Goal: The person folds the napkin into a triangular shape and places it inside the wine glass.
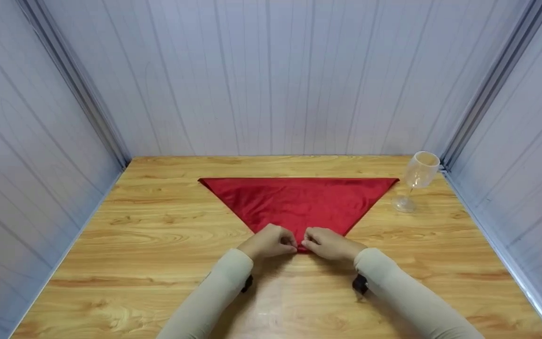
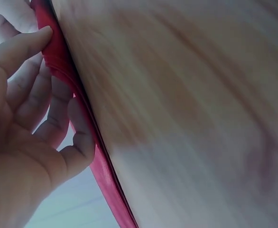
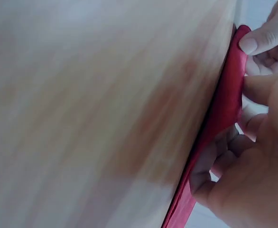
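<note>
Two hands: both meet at the near tip of one red cloth, side by side, fingertips almost touching.
Left wall: pale grey panelling with a metal corner strip, running along the left edge of the table.
Table: light wood grain, walled on three sides; it carries the cloth and the glass.
Left hand: knuckles up, sleeve in pale beige, a dark strap at the wrist. Grip: fingers curled, thumb and fingertips pinching the cloth's near tip from its left side. The left wrist view shows the fingers folded round the layered red edge, thumb pressed on top.
Red cloth: folded into a triangle, lying flat at the middle of the table; long straight edge towards the back wall, point towards the person, under the two hands. Surface lightly creased.
Right hand: knuckles up, same beige sleeve, dark strap at the wrist. Grip: fingers curled, pinching the same tip from its right side. The right wrist view shows a fingertip and thumb closed on the cloth's edge, the other fingers tucked beneath it.
Wine glass: clear, stemmed, upright at the back right of the table, just beside the cloth's right corner, well apart from both hands.
Right wall: same grey panelling, metal strip in the corner behind the glass.
</note>
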Available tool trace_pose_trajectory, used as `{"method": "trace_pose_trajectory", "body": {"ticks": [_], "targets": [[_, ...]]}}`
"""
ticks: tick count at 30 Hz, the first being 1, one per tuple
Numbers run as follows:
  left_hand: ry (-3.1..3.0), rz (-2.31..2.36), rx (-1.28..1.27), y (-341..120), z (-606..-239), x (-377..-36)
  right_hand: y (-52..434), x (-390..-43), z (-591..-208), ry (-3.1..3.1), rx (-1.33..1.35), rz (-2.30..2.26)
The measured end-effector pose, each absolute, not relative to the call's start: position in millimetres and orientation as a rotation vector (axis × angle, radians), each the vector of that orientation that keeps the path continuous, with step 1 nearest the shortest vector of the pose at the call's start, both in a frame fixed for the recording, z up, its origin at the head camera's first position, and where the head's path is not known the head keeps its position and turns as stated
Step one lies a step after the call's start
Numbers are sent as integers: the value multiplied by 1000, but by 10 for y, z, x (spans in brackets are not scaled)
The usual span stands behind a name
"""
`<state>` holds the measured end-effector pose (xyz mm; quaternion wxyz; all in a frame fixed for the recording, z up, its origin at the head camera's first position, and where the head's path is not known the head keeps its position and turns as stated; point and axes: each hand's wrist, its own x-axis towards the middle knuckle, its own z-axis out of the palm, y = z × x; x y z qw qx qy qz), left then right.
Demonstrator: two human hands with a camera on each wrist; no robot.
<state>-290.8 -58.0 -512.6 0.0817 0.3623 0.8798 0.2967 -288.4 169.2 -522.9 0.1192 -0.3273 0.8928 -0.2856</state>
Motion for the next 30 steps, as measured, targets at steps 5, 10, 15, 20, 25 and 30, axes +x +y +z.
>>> {"method": "trace_pose_trajectory", "body": {"ticks": [5,10,15,20,25,30], "targets": [[2633,855,1017,-577,-5100,-2939,1775,-2887,-5209,2534,-983,-880],[2621,854,914,-563,-5105,-2964,1812,-2892,-5213,2545,-1039,-867],[2649,827,841,-568,-5113,-2975,1816,-2905,-5225,2559,-1073,-862],[2671,801,836,-570,-5093,-2978,1814,-2919,-5214,2588,-1090,-834],[2670,792,797,-555,-5099,-2977,1818,-2944,-5202,2584,-1110,-814],[2689,777,766,-539,-5115,-2983,1811,-2982,-5193,2565,-1085,-792]]}}
